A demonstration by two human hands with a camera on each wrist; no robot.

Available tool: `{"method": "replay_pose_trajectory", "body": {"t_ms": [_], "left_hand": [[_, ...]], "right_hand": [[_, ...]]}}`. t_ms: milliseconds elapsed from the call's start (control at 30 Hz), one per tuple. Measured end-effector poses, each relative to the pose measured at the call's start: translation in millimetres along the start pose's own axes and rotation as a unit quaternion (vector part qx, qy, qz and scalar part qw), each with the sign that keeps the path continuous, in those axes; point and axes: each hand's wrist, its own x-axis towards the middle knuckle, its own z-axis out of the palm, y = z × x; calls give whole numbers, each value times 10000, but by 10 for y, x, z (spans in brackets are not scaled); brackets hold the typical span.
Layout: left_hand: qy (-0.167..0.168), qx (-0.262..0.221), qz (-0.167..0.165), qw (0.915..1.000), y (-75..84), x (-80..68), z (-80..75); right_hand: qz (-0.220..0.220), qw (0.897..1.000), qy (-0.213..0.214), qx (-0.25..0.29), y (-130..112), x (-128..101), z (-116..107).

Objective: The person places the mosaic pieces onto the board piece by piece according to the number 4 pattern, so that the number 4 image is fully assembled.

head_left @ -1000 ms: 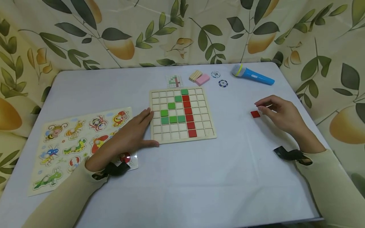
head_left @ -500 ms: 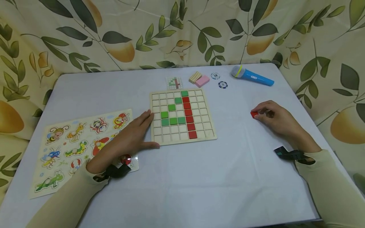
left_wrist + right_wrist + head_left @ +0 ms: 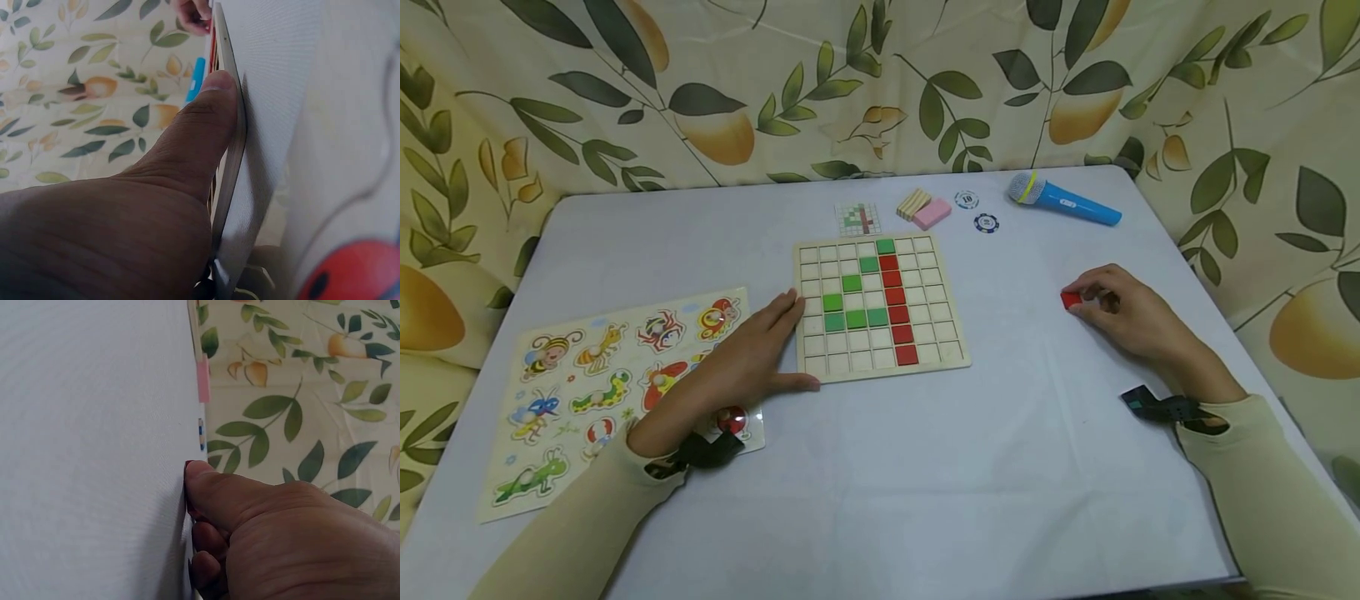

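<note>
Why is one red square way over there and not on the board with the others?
That red tile lies on the table, well right of the grid board, pinched by the right hand. The left hand rests at the board's left edge. Nothing looks spilled or broken.

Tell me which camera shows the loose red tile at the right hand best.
The head view: the red tile lies on the table with the right hand pinching it. The right wrist view shows only a red sliver at the fingertips. The left wrist view shows only that hand, far off, not the tile.
</note>
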Motion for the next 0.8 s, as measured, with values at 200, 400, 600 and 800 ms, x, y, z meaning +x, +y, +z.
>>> {"method": "replay_pose_trajectory", "body": {"t_ms": [200, 400, 600, 800], "left_hand": [[-12, 1, -32, 10000, -13, 0, 3], [-4, 28, -22, 10000, -10, 7, 11], [28, -12, 1, 10000, -4, 4, 7], [-1, 10, 19, 10000, -11, 10, 5]], "right_hand": [[239, 9997, 3, -62, -66, 2, -1], [-557, 9979, 220, -228, -314, -41, -74], [-1368, 9890, 27, -561, -805, 23, -141], [-2034, 9717, -876, -827, -1344, 252, -33]]}}
